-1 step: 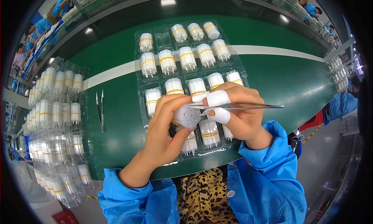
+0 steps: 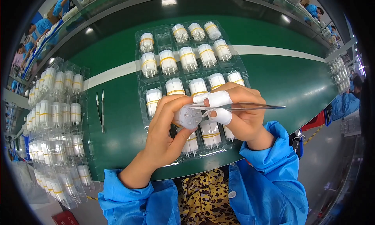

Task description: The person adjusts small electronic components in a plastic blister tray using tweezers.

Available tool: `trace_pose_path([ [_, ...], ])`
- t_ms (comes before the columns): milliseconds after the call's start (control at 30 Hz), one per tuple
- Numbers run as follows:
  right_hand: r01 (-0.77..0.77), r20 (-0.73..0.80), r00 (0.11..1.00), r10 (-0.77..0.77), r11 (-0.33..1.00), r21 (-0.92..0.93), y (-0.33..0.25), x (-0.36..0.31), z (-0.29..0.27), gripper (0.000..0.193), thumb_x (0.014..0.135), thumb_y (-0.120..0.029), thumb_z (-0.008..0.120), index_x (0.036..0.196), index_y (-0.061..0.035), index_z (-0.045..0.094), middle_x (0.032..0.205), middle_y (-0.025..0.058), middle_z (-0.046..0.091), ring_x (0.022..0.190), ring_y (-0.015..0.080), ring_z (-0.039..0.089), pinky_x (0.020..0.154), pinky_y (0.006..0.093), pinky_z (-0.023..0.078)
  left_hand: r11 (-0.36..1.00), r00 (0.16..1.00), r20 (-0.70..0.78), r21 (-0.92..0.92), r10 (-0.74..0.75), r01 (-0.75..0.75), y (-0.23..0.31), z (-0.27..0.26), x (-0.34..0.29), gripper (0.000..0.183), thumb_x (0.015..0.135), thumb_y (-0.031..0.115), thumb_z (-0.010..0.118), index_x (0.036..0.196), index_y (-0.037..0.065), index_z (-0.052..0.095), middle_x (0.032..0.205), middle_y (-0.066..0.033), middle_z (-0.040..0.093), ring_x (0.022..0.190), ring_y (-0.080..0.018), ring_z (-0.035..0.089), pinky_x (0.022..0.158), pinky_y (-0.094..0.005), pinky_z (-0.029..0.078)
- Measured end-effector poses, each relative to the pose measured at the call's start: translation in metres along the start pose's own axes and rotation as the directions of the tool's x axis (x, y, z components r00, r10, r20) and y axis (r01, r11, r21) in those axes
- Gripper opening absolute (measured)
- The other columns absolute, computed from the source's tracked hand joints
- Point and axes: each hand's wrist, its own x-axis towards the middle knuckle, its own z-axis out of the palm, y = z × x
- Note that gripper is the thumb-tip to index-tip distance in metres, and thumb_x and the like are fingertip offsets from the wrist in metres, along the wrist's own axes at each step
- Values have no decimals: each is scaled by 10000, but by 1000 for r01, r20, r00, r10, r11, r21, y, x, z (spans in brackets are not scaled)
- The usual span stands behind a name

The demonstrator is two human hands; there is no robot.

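Note:
My left hand (image 2: 166,127) is wrapped round a white plastic cylinder (image 2: 188,118), its round end face tilted up toward me and showing small holes or studs. My right hand (image 2: 246,117), with white wraps on thumb and forefinger, pinches a pair of metal tweezers (image 2: 258,106). The tweezer tips are at the cylinder's end face; whether they grip anything there is too small to tell. Under both hands lies a clear plastic tray (image 2: 164,38) with rows of white cylinders (image 2: 188,59), each banded in yellow and with prongs at one end. My hands cover part of its nearer rows.
A second pair of tweezers (image 2: 102,112) lies on the green table (image 2: 113,147) left of the tray. Stacked clear trays with similar cylinders (image 2: 47,112) stand at the left edge. A white strip (image 2: 113,74) crosses the table. Other people in blue (image 2: 345,106) sit farther off.

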Motion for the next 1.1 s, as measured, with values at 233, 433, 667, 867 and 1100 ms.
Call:
trace_pose_path([
  [233,-17,21,1000,18,1000,-15,-3,0,-2,225,761,7,689,986,6,676,897,151,694,792,239,673,697,317,532,998,999,31,-62,-19,21,0,-1,1,542,712,-83,636,1226,13,494,1146,-149,494,1040,-262,526,860,-320,434],
  [433,-63,-8,998,63,997,-51,-4,-3,-3,199,772,5,685,971,14,676,866,151,690,777,229,671,684,305,532,995,999,33,-100,-25,28,0,1,0,543,718,-83,634,1235,8,493,1152,-152,493,1038,-261,525,873,-321,428],
  [667,-38,-13,999,38,997,-62,-4,-3,-2,177,767,12,683,944,25,669,829,147,679,736,231,669,638,296,527,995,999,18,-92,-38,39,0,3,-1,549,702,-92,635,1226,7,502,1150,-153,502,1042,-274,519,878,-327,422],
  [867,-13,34,999,19,985,-170,-7,1,3,171,744,22,694,913,25,666,781,151,661,690,247,662,599,300,520,997,1000,7,66,-30,30,3,1,-2,557,673,-100,637,1205,11,516,1132,-157,525,1030,-309,517,863,-346,427],
  [1100,-168,-239,904,355,807,566,3,-2,5,171,860,-48,621,1005,39,592,903,154,666,784,294,689,667,336,583,986,997,71,-164,-28,40,11,2,2,532,701,-122,619,1209,-21,494,1190,-154,500,1082,-258,512,921,-341,418],
])
